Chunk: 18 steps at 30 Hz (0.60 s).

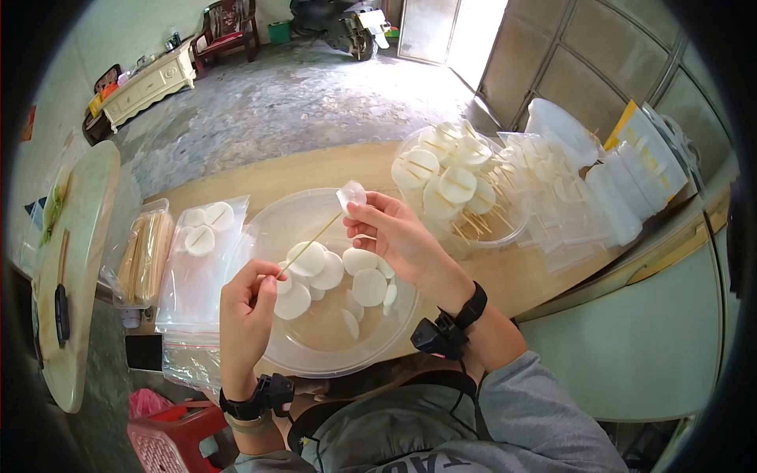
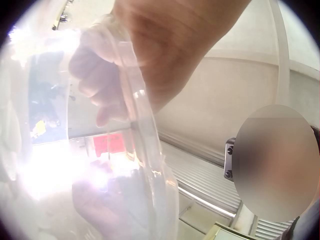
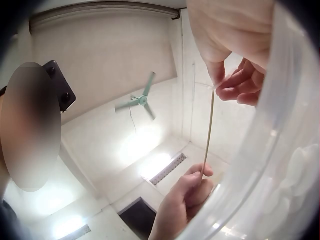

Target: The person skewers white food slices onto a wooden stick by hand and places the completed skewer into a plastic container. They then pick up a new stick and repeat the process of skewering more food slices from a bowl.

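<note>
The left hand [image 1: 248, 315] pinches the lower end of a thin wooden stick [image 1: 314, 239] above a wide clear basin [image 1: 264, 229]. At the stick's upper end, the right hand [image 1: 402, 236] pinches a thin white disc [image 1: 352, 197] between thumb and fingers. In the right wrist view the stick [image 3: 209, 130] runs from the left hand [image 3: 182, 202] up to the fingertips of the right hand [image 3: 235, 55]. Several loose white discs [image 1: 369, 287] lie in the basin. The left wrist view shows the left hand [image 2: 155, 45] partly through the basin's clear wall [image 2: 145, 130].
A round tub [image 1: 516, 236] of discs on sticks stands right of the basin, beside bagged discs [image 1: 552, 169]. To the left are plastic bags [image 1: 185, 292] with discs on top and a box of sticks [image 1: 146, 256]. A red stool [image 1: 169, 437] stands below, near a round board [image 1: 79, 315].
</note>
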Each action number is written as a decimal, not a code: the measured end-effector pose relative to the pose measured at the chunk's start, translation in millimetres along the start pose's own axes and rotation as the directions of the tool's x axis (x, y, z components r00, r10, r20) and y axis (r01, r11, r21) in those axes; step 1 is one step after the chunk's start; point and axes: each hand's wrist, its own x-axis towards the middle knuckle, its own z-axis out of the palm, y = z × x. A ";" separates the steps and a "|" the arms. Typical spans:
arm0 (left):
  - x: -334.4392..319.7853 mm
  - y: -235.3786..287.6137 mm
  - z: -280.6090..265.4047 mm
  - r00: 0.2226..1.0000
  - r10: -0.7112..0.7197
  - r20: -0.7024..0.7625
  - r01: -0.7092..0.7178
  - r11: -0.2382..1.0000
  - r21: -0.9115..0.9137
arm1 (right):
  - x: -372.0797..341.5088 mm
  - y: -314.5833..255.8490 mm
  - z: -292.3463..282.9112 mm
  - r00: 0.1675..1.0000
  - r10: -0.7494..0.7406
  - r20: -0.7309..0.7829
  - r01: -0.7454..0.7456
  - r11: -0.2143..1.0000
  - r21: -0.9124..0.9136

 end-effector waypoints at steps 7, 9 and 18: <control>-0.9 -0.2 -1.4 1.000 0.004 0.019 -0.004 1.000 0.031 | -1.8 -0.2 -0.1 0.999 -0.031 0.014 0.031 1.000 -0.006; -1.2 -0.1 -1.4 1.000 -0.002 0.025 0.001 0.999 0.038 | -2.0 -0.8 -1.4 0.999 -0.013 0.053 0.013 1.000 -0.001; -2.2 -5.6 2.4 0.997 0.073 -0.026 -0.072 0.997 0.037 | -4.3 -2.1 1.4 0.998 -0.058 0.025 0.060 0.995 -0.084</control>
